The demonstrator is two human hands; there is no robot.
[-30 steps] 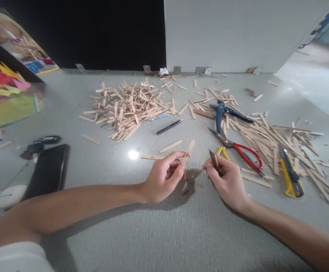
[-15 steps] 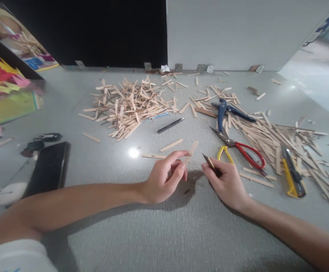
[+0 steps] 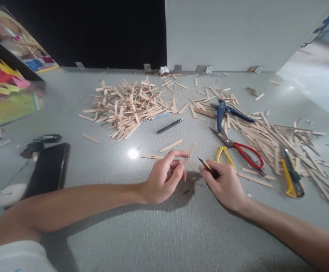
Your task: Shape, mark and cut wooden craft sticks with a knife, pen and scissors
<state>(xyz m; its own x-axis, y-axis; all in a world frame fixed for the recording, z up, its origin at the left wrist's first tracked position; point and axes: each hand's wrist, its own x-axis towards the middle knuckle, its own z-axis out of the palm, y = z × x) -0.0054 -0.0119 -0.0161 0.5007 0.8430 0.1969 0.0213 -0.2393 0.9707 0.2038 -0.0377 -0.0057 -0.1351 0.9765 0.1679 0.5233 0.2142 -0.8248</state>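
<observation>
My left hand [image 3: 166, 175] is closed, pinching a wooden craft stick [image 3: 192, 148] between thumb and fingers above the table. The stick is tilted and has a dark notch or mark near its middle. In my right hand [image 3: 224, 183] is a slim craft knife [image 3: 205, 163], its dark pointed end aimed at the stick but apart from it. My fingers hide most of its handle. Just beyond my left hand lie two more sticks, one plain [image 3: 171, 145] and one with a dark mark [image 3: 151, 156].
A pile of craft sticks [image 3: 129, 109] lies at the back, beside a black pen [image 3: 170, 125]. Scissors [image 3: 238, 149], a blue-handled tool [image 3: 221, 113], a yellow utility knife [image 3: 292, 175] and scattered sticks lie right. A phone [image 3: 49, 166] and a white mouse [image 3: 10, 195] are left.
My right hand with the craft knife has shifted slightly left, closer to the stick. My left hand keeps its hold, nearly still.
</observation>
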